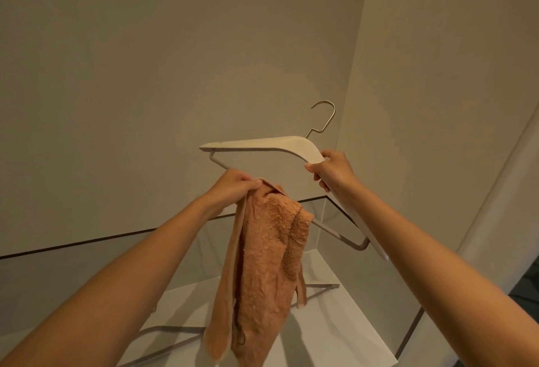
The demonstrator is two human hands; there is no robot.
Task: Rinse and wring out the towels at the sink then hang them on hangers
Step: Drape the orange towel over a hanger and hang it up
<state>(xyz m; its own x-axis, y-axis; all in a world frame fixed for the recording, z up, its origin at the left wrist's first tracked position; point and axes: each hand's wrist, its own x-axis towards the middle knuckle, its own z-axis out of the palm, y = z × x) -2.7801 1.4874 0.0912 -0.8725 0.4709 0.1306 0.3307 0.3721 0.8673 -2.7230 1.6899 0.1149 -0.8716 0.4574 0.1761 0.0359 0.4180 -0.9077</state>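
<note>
Her right hand (331,170) was closed round the hanger (262,145); her left hand (236,186) pinched the towel (268,264) over its bar. It hung bunched, so I judged she should spread it flat along the bar

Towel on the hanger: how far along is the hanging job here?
Done: the towel is draped over the hanger bar. In hand: the left hand pinches the towel's top; the right hand holds the hanger. Left: spreading the bunched towel, hooking the hanger up. Another hanger lies below.
</note>
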